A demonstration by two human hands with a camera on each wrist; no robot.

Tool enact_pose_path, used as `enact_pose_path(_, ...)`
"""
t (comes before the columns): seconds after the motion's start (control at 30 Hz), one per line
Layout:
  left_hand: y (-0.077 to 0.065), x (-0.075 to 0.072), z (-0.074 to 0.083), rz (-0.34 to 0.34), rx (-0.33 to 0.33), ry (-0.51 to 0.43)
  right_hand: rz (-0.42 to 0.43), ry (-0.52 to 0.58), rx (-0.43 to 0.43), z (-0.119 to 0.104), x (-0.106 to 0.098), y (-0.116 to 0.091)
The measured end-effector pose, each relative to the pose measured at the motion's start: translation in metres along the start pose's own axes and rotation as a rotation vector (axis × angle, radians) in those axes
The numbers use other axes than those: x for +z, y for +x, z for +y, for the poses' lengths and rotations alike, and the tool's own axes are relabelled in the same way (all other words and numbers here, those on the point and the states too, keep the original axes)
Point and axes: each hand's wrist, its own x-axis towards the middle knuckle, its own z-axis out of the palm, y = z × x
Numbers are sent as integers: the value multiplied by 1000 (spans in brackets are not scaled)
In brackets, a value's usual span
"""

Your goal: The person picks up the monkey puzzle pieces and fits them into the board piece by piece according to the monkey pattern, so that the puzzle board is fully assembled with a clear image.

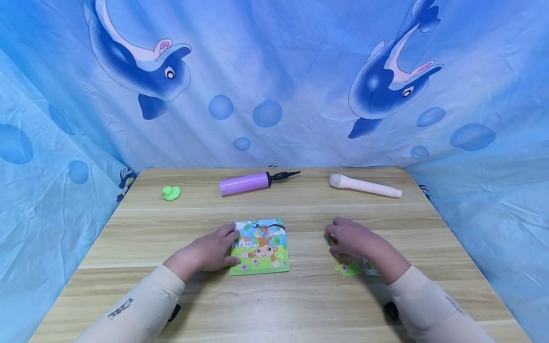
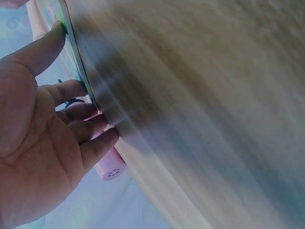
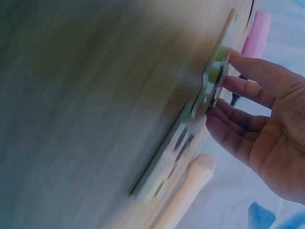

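A square jigsaw puzzle [image 1: 262,262] with a cartoon monkey picture lies on the table, left of the middle. My left hand [image 1: 214,250] rests at its left edge, thumb low and fingers higher up; in the left wrist view the left hand [image 2: 47,114] has its fingers spread and loosely bent. Over to the right, my right hand [image 1: 353,240] pinches a thin puzzle piece [image 3: 219,82] between thumb and fingertips. Beneath that hand lie loose puzzle pieces [image 1: 350,270], green with pink flowers, partly hidden by the hand and wrist.
Along the back of the wooden table [image 1: 274,309] lie a green toy duck [image 1: 172,193], a purple hand pump [image 1: 245,184] with a black nozzle, and a pale toy microphone [image 1: 366,186]. A blue dolphin-print curtain [image 1: 274,62] hangs behind and at both sides.
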Motion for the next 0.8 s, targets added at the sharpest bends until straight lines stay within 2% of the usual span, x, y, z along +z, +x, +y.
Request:
enact_pose_path(0.2, 0, 1, 0, 3, 2, 6, 30, -59, -60, -19, 2, 13)
enact_pose_path(0.33, 0, 2, 0, 8, 4, 8, 47, -100, -65, -31, 5, 23)
enact_pose_path(0.6, -1, 4, -1, 12, 10, 11, 19, -131, -55, -54, 5, 43)
enact_pose_path(0.8, -1, 6, -1, 18, 21, 26, 91, -170, -161, -90, 4, 62)
